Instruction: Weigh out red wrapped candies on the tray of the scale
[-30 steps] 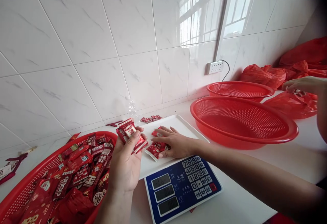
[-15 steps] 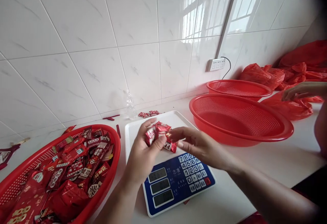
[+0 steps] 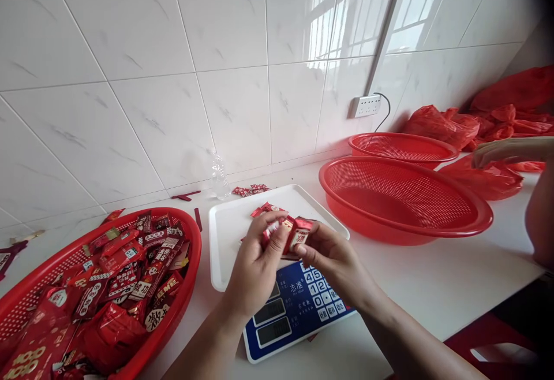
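Note:
Above the white weighing tray (image 3: 225,253) of a blue-and-white digital scale (image 3: 298,322), my left hand (image 3: 257,259) is closed on a red wrapped candy (image 3: 269,232). Beside it, my right hand (image 3: 331,256) pinches another red wrapped candy (image 3: 302,231) with pale lettering. The two candies are close together, and my fingers partly cover both. Behind my left hand, a red wrapped packet (image 3: 262,209) lies on the tray. My hands hide part of the scale's keypad and top display.
A red basket (image 3: 195,253) full of wrapped sweets stands at the left. Two red perforated basins (image 3: 402,233) are at the right, with red plastic bags (image 3: 445,129) behind. A clear bottle (image 3: 220,178) stands by the wall. Another person's hand (image 3: 493,152) is over a bag at far right.
My right hand has moved in beside the left and now holds up a red candy. My left hand keeps its candy, turned a little. The view has shifted slightly.

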A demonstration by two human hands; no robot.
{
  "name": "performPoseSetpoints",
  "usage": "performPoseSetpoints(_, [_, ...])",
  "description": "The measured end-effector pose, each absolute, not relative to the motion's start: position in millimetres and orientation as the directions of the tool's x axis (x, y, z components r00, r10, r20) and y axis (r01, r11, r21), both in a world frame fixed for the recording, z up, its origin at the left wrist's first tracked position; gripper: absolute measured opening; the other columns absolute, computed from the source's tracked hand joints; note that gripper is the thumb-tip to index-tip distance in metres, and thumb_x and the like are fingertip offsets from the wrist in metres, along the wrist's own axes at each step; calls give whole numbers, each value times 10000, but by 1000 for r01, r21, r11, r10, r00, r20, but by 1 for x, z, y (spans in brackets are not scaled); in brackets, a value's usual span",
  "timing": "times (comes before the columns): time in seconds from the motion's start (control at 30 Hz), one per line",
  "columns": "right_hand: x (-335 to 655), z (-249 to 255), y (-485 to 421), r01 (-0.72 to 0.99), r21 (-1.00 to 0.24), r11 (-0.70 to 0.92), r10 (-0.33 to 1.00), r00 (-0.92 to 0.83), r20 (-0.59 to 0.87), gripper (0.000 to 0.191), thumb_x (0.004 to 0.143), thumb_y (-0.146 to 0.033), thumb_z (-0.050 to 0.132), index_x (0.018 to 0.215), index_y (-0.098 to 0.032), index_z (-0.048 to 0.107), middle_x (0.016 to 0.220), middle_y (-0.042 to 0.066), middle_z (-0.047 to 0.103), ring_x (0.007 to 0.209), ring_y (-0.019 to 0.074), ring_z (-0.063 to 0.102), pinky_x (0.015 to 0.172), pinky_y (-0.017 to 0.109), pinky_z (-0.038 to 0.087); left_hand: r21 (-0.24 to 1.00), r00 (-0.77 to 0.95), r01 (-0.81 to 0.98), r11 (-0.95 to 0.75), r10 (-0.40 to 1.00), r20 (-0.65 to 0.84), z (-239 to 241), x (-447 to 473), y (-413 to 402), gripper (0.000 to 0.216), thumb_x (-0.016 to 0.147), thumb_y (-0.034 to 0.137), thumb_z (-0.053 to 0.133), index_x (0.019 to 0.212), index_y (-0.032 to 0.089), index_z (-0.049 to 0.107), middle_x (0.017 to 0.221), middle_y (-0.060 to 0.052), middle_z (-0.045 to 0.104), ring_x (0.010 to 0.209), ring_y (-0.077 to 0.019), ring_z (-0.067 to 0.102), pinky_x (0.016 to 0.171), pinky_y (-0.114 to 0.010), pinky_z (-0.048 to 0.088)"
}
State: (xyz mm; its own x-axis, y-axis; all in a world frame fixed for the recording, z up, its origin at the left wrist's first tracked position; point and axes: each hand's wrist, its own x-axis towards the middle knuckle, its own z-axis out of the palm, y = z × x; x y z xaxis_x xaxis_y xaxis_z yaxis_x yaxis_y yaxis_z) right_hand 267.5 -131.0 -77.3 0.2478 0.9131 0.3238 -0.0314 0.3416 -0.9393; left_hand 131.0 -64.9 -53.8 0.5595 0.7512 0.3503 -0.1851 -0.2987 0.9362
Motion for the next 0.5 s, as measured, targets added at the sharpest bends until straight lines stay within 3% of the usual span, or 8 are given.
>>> performPoseSetpoints(0.17, [291,-84,-138,-28,-928,371,826,467,316,298,777,-448,703,922,-204,613,799,21,643,601,96,508,499,217,403,887,319,-436,-152,895,310,-40,118,-52,267,885,426,598,1055,222,626,838,-26,676,806,-154,640,761,-300,537])
performPoseSetpoints(0.3, [303,-89,-146,-60,-932,358,799,537,272,294,751,-456,727,848,-210,598,768,17,632,610,111,532,509,227,418,848,232,-504,-162,921,313,-27,108,-48,270,839,420,661,1010,211,655,805,-21,676,772,-141,637,753,-287,540])
performPoseSetpoints(0.5, [296,-86,-153,-108,-937,334,864,431,258,247,787,-434,705,846,-214,609,808,17,676,704,131,635,608,242,508,926,432,-340,-163,848,308,-31,111,-58,285,832,384,681,1064,226,628,794,-5,660,731,-119,612,739,-248,510])
